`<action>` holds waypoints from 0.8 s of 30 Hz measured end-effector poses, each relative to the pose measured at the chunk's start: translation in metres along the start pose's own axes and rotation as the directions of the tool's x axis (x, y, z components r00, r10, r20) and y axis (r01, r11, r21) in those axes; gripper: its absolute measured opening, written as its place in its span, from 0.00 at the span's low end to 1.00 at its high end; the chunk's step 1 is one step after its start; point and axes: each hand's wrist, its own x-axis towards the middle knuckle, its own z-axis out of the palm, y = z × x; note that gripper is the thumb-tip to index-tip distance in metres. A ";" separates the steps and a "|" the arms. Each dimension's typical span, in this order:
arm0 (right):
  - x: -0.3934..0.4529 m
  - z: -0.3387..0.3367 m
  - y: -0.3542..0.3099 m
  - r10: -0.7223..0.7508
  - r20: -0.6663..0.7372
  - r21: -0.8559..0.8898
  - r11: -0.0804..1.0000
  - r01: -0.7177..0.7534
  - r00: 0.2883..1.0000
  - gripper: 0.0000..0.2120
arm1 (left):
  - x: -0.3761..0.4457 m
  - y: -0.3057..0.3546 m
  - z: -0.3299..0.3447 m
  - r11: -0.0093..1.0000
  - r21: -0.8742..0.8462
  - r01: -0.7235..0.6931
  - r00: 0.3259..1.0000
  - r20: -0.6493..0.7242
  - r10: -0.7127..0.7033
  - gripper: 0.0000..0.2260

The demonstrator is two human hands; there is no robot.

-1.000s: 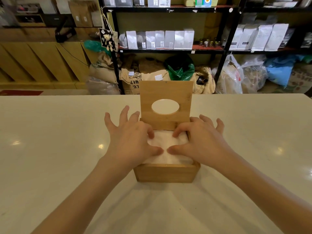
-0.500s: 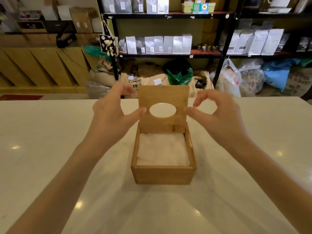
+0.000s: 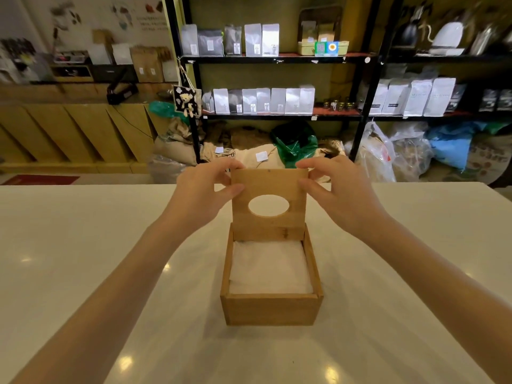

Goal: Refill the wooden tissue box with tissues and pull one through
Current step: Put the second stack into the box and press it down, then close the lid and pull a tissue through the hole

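Note:
A square wooden tissue box (image 3: 271,309) stands on the white table, filled with a flat stack of white tissues (image 3: 270,268). Its wooden lid (image 3: 270,225), with an oval hole in it, stands upright along the box's far edge. My left hand (image 3: 205,189) pinches the lid's upper left corner between thumb and fingers. My right hand (image 3: 336,187) pinches the upper right corner the same way. No tissue passes through the hole.
The white table (image 3: 83,273) spreads wide on all sides of the box. Beyond its far edge stand black shelves (image 3: 277,58) with pouches, and sacks and bags (image 3: 293,145) lie on the floor.
My hands lifted off the tissues, rose past the sides of the lid, and now grip its two top corners. The lid still stands upright.

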 end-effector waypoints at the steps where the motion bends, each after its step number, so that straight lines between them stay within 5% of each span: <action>1: -0.003 -0.001 0.000 -0.013 -0.005 0.007 1.000 0.013 1.000 0.15 | -0.003 0.000 -0.001 1.000 -0.001 -0.017 1.000 -0.013 0.017 0.12; 9: -0.042 -0.013 0.002 -0.231 -0.131 0.055 0.969 0.239 0.964 0.09 | -0.047 -0.001 -0.003 0.958 0.176 -0.228 0.957 -0.141 0.254 0.10; 14: -0.075 -0.012 0.003 -0.339 -0.144 0.071 0.933 0.352 0.930 0.11 | -0.080 -0.007 0.002 0.942 0.133 -0.309 0.940 -0.105 0.323 0.06; 24: -0.118 0.006 0.020 -0.437 -0.057 -0.046 0.899 0.435 0.898 0.11 | -0.130 -0.021 0.024 0.966 0.017 -0.257 0.965 -0.042 0.257 0.20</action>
